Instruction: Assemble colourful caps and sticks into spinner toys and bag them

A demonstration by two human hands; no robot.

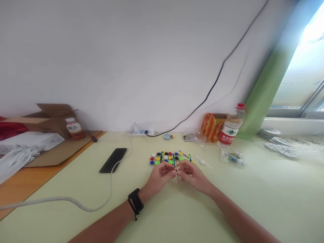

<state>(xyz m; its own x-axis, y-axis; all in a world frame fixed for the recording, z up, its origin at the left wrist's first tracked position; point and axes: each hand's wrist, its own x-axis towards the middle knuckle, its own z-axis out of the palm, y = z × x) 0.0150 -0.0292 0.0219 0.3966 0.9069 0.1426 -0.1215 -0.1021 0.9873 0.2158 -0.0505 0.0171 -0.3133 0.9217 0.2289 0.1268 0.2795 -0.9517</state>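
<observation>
Your left hand [160, 176] and right hand [192, 175] meet fingertip to fingertip just below the centre of the frame. Both are pinched on a thin red stick [178, 179] that stands upright between them over the pale green tabletop [227, 202]. Just above them lies a cluster of small round caps in many colours [165, 158], with a flat black phone [113, 160] to its left and a clear water bottle with a red label [231, 127] to its upper right.

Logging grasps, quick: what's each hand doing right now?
Left hand: grip shut on the red stick.
Right hand: grip shut on the same stick.
</observation>
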